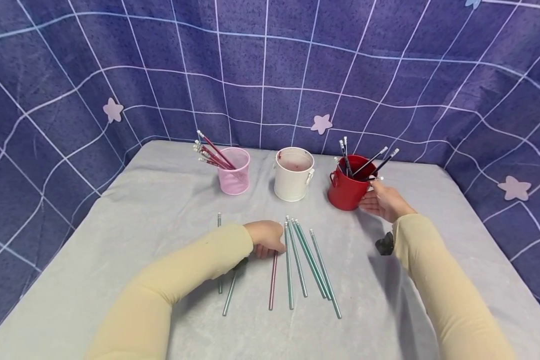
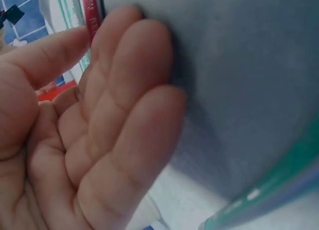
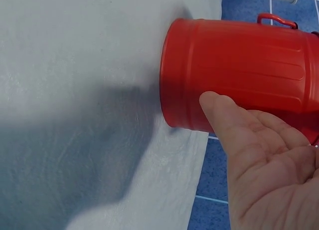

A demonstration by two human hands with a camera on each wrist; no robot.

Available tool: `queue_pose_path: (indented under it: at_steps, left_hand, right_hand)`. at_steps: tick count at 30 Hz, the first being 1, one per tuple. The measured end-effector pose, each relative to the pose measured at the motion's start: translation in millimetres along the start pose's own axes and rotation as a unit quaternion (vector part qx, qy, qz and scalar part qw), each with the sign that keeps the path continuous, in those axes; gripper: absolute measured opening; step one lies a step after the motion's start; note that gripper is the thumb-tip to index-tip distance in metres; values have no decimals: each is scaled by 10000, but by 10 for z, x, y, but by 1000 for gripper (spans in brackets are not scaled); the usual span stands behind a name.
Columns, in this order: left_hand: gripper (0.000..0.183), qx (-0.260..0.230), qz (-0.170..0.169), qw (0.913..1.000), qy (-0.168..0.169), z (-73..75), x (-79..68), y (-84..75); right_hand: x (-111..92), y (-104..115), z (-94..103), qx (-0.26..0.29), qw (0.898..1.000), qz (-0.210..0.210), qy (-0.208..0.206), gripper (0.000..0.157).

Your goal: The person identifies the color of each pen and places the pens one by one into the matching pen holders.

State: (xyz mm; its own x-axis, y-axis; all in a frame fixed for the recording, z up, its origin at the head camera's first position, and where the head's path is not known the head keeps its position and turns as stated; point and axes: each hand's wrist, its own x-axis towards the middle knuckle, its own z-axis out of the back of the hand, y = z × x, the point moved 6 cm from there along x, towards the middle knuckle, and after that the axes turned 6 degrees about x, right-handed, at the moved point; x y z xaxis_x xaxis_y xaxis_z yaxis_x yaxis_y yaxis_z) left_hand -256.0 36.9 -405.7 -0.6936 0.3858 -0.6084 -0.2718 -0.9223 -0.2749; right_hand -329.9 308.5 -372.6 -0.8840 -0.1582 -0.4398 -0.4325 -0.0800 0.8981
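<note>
My left hand (image 1: 266,237) is low over the table, pinching a dark red pencil (image 1: 273,285) near its upper end between thumb and forefinger. The other left fingers bend beside it, and its red shaft (image 2: 91,13) shows past the fingertips in the left wrist view. My right hand (image 1: 388,202) is at the right side of a red bucket (image 1: 345,194), its fairly straight fingers (image 3: 224,115) against the wall. The right thumb is at the rim, close to the end of a dark pencil (image 1: 375,179). Several more dark pencils (image 1: 370,162) stand in the bucket.
Several green pencils (image 1: 312,260) lie right of the red one. Two more green pencils (image 1: 231,295) lie left, partly under the left forearm. A pink mesh cup (image 1: 235,182) holds several red pencils (image 1: 216,155). Between it and the bucket stands a white bucket (image 1: 290,184).
</note>
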Motion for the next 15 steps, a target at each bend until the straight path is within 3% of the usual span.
queue_pose_path:
  at_steps: [4,10,13,15]
  left_hand:
    - [36,161,81,9998,40,-11,33,-5]
    - [33,-13,-113,9999,63,3,35,-16]
    - [32,-115,-235,9997,7,71,22,-33]
    - [30,-188,-359,9990,-204,176,3,-60]
  right_hand:
    - [12,-15,-3,17,10000,-4,-28,67]
    - [16,-6,4,-42,10000,37,-44,69]
    - [13,0,2,-23,10000,38,-55,68]
    - [9,2,6,3,10000,21,-84,67]
